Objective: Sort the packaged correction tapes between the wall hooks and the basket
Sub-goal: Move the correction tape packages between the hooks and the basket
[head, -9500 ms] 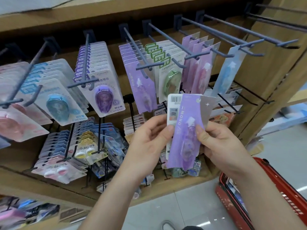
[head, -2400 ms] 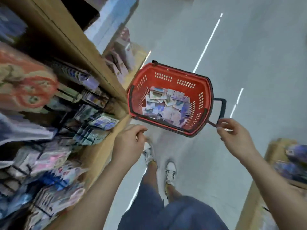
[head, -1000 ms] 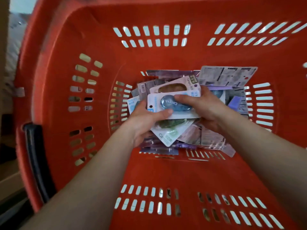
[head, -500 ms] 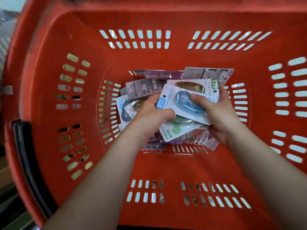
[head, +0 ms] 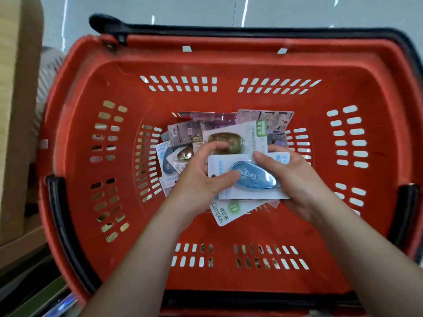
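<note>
Down in the red basket (head: 96, 72), on its bottom, lay a loose pile (head: 183, 133) of carded correction tapes. Some were face up and some showed grey printed backs, overlapping at all angles.

Blue pack (head: 256, 179): a white card with a blue oval tape under a clear blister. It lay crosswise over the near side of the pile, and I held it from both ends.

Left hand (head: 196, 184): my thumb lay flat across the left end of the blue blister. My fingers curled over the card's top edge, with their tips resting on the green pack (head: 231, 139) just behind. The grip was partly closed, not a fist.

Right hand (head: 297, 179): my thumb sat on the upper right face of the card. My fingers were tucked beneath its right edge, mostly out of sight, so the card was pinched between them.

Green pack: a white card with an olive-green tape in a blister and a green label at its far corner. The blue pack and my left fingers partly covered it.

Second green card (head: 226, 209): it poked out, tilted, from under the blue pack on the side nearest me, printed face up.

Handle (head: 229, 30): black, lying along the far rim.

Surroundings: a pale floor (head: 160, 10) beyond the basket and a wooden panel (head: 18, 110) at left.
</note>
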`<act>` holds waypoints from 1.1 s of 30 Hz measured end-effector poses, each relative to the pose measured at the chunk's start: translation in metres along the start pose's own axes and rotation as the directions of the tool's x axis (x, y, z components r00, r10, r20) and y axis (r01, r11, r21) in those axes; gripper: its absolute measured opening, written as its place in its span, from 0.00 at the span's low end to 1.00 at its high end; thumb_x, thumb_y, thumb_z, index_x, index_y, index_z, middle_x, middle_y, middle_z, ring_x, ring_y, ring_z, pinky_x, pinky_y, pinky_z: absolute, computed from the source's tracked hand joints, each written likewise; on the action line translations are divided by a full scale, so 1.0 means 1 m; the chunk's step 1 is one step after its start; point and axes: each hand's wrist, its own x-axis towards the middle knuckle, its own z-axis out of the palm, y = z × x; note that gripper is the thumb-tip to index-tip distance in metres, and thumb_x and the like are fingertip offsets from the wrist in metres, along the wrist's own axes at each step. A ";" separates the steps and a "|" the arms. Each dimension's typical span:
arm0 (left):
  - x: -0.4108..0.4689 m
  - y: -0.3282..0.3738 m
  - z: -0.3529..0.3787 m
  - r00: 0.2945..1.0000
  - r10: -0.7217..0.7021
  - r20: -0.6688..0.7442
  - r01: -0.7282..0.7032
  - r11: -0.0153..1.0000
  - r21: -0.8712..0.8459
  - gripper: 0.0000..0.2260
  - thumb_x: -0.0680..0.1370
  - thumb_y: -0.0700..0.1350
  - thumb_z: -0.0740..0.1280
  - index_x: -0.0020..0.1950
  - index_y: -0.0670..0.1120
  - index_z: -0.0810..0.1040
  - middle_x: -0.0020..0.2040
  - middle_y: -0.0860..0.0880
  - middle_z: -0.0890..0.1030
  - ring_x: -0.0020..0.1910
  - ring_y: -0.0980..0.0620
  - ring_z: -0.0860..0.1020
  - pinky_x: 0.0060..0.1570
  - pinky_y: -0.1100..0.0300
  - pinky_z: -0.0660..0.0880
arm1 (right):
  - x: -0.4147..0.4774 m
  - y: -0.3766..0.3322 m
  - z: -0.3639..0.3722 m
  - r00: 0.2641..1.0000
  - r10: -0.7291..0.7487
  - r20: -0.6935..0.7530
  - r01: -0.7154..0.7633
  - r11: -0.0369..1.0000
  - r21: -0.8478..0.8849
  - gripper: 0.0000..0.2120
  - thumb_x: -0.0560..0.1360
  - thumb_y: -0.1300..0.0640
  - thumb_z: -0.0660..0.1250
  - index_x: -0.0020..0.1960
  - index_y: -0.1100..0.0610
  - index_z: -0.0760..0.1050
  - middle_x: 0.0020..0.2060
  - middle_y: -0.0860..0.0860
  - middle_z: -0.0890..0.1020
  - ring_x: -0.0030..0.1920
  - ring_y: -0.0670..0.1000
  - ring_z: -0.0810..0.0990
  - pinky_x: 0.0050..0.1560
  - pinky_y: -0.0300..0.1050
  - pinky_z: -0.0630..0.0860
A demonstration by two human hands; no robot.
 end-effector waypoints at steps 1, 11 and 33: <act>-0.002 0.001 0.000 1.000 0.010 -0.020 -0.011 1.000 -0.006 0.19 0.74 0.36 0.73 0.59 0.56 0.76 0.51 0.47 0.85 0.45 0.48 0.85 0.37 0.56 0.81 | -0.003 -0.001 -0.001 0.999 0.018 0.033 -0.019 1.000 0.010 0.19 0.73 0.55 0.72 0.60 0.62 0.78 0.52 0.60 0.85 0.47 0.58 0.85 0.39 0.48 0.83; -0.002 0.007 0.007 0.989 0.000 -0.145 0.016 0.993 0.113 0.13 0.78 0.48 0.70 0.61 0.57 0.76 0.57 0.53 0.79 0.56 0.51 0.81 0.51 0.53 0.80 | -0.021 0.002 -0.007 0.999 -0.030 -0.017 0.029 0.998 -0.053 0.26 0.59 0.60 0.82 0.54 0.55 0.77 0.51 0.60 0.84 0.48 0.57 0.83 0.47 0.50 0.81; 0.148 -0.022 0.004 0.981 0.127 -0.146 0.076 0.441 0.894 0.27 0.74 0.50 0.72 0.72 0.52 0.69 0.72 0.45 0.70 0.71 0.42 0.68 0.70 0.46 0.66 | 0.029 0.030 -0.051 0.981 0.143 -0.131 -0.148 0.989 -0.025 0.25 0.69 0.67 0.75 0.61 0.50 0.75 0.51 0.55 0.86 0.48 0.59 0.85 0.53 0.60 0.78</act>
